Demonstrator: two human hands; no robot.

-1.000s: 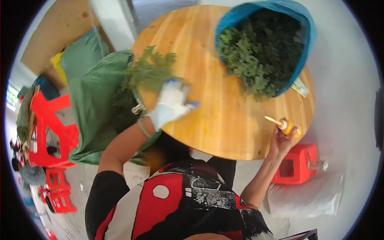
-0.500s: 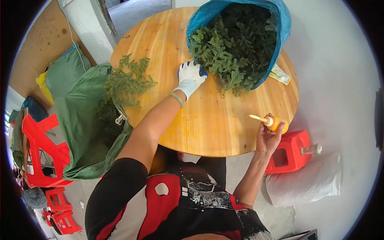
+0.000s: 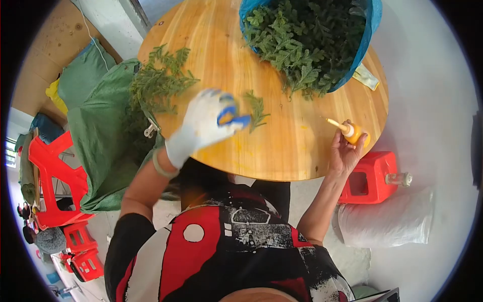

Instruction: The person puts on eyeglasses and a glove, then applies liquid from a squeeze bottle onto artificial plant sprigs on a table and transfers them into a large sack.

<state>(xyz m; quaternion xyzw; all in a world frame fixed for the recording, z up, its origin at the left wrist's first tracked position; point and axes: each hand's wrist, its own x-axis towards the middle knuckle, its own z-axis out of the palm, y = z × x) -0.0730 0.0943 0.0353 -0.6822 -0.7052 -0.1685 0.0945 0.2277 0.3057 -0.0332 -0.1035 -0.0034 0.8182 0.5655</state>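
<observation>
My left hand (image 3: 209, 120), in a white glove with blue fingertips, is raised over the round wooden table (image 3: 297, 151) and blurred by motion. Its thumb and finger curl into a pinch beside a small green sprig (image 3: 257, 110); it appears gripped at the tips, though the contact is smeared. My bare right hand (image 3: 344, 155) holds an orange squeeze bottle (image 3: 356, 135) with a narrow pale nozzle, tilted toward the left near the table's right edge. At the back, a heap of green sprigs (image 3: 297, 55) spills out of a blue bag (image 3: 373, 30).
More cut sprigs (image 3: 163, 80) lie at the table's left edge beside a green cloth bag (image 3: 103, 136) with a metal clip (image 3: 150, 128). A pale glove (image 3: 366, 77) lies at the right. Red stools (image 3: 370, 176) and a white sack (image 3: 387, 219) stand below.
My left hand has pulled back from the heap, down-left and upward toward the camera; a small sprig now shows at its fingertips. My right hand still holds the bottle. The view has tilted slightly.
</observation>
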